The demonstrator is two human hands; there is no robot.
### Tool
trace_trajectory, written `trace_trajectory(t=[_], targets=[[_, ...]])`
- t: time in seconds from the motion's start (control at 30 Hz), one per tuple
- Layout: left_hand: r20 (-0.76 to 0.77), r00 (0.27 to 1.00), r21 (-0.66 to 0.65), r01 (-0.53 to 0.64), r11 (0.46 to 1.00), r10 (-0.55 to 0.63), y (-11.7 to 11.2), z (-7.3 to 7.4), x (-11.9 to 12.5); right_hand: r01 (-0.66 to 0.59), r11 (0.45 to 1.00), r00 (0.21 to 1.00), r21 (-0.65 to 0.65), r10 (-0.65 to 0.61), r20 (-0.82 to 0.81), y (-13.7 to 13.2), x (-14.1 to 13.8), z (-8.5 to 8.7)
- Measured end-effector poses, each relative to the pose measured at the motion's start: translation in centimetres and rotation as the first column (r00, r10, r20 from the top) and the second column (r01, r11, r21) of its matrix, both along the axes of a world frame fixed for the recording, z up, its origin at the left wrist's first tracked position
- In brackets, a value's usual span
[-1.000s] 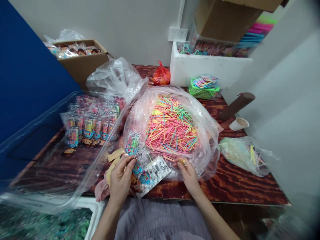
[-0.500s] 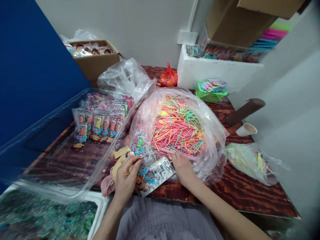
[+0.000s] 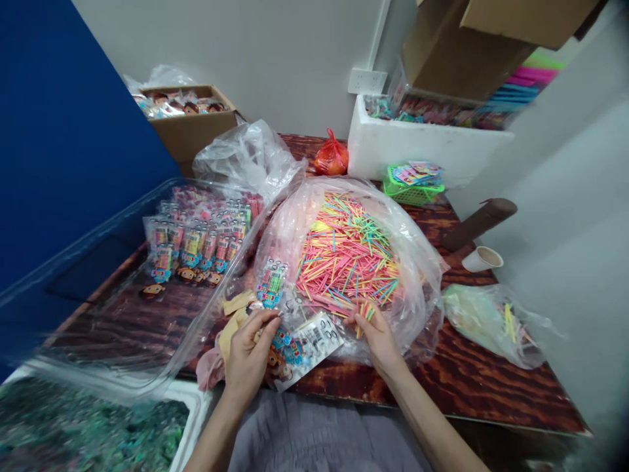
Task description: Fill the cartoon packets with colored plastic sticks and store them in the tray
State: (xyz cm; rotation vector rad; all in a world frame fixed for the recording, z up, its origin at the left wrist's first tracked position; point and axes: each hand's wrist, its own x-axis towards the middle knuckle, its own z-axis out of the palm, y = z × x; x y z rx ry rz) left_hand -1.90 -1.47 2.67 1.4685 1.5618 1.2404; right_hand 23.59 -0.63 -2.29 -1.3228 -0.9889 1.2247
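The counter (image 3: pixel 491 387) is glossy wood; the sticks (image 3: pixel 339 262) look like smooth plastic, their bag (image 3: pixel 420 262) crinkled shiny film, the pouch (image 3: pixel 319 337) glossy, the carton (image 3: pixel 196 134) matt cardboard.

The wood-grained table (image 3: pixel 496 390) bore a cardboard box (image 3: pixel 194 134) at its back-left corner, a red bag (image 3: pixel 331 158) and white foam box (image 3: pixel 422 147) along the back edge, a clear tub (image 3: pixel 196 337) at the left edge, a translucent bag (image 3: pixel 417 255) of coloured sticks (image 3: pixel 344 259) mid-surface, and a paper cup (image 3: pixel 481 261) by the right edge.
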Motion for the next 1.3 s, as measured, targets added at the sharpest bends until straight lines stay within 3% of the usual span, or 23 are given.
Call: trace_trajectory(t=[0.1,0.17,0.23,0.3,0.4,0.47,0.57,0.67,0.8,0.93,1.03,1.1,1.17,1.3], targets=[[0.024,0.999,-0.005,0.041,0.999,-0.041,-0.1,-0.3,0.5,-0.013,1.0,0.999,-0.009,0.013,0.047,-1.4,-0.5,-1.0],[0.025,0.997,-0.009,0.076,0.997,-0.076,-0.1,-0.1,0.9,-0.022,1.0,0.999,-0.008,0.022,0.042,-1.6,-0.5,-0.7],[0.019,0.994,-0.012,0.104,0.994,-0.104,-0.1,0.3,1.2,0.006,1.0,0.997,0.009,-0.006,-0.074,-1.1,-0.7,0.8],[0.023,0.993,-0.016,0.116,0.993,-0.115,-0.2,0.7,1.6,0.037,0.999,0.965,0.035,-0.027,-0.262,0.0,-1.1,3.7],[0.055,0.991,-0.042,0.127,0.991,-0.125,-0.3,1.1,2.0,0.004,0.994,0.875,0.109,0.049,-0.482,2.1,-2.4,8.5],[0.094,0.986,-0.076,0.148,0.986,-0.141,-0.3,1.2,2.3,-0.043,0.989,0.801,0.145,0.12,-0.586,3.4,-3.7,10.8],[0.182,0.971,-0.134,0.178,0.975,-0.153,-0.3,1.0,2.6,-0.124,0.979,0.701,0.163,0.203,-0.684,4.5,-5.7,12.1],[0.309,0.943,-0.19,0.187,0.964,-0.122,-0.4,0.6,2.8,-0.212,0.969,0.666,0.129,0.239,-0.707,4.5,-7.0,11.6],[0.418,0.904,-0.247,0.203,0.948,-0.084,-0.7,0.0,2.7,-0.296,0.953,0.751,0.059,0.27,-0.602,3.4,-7.2,10.8],[0.45,0.889,-0.22,0.203,0.954,-0.085,-0.7,-0.1,2.6,-0.375,0.927,0.891,0.011,0.364,-0.27,2.4,-7.0,10.9],[0.472,0.879,-0.19,0.173,0.967,-0.064,-0.5,0.1,2.6,-0.401,0.916,0.909,0.014,0.399,-0.124,1.9,-7.1,11.3],[0.506,0.862,-0.199,0.158,0.967,-0.037,-0.4,0.2,2.5,-0.352,0.932,0.929,0.08,0.359,-0.094,1.6,-7.2,11.5],[0.534,0.845,-0.208,0.153,0.966,-0.019,-0.3,0.3,2.3,-0.335,0.929,0.942,0.158,0.334,0.039,1.3,-7.3,11.8],[0.543,0.839,-0.192,0.175,0.966,-0.044,-0.2,0.7,1.8,-0.445,0.872,0.854,0.206,0.344,0.391,1.1,-7.7,12.0]])
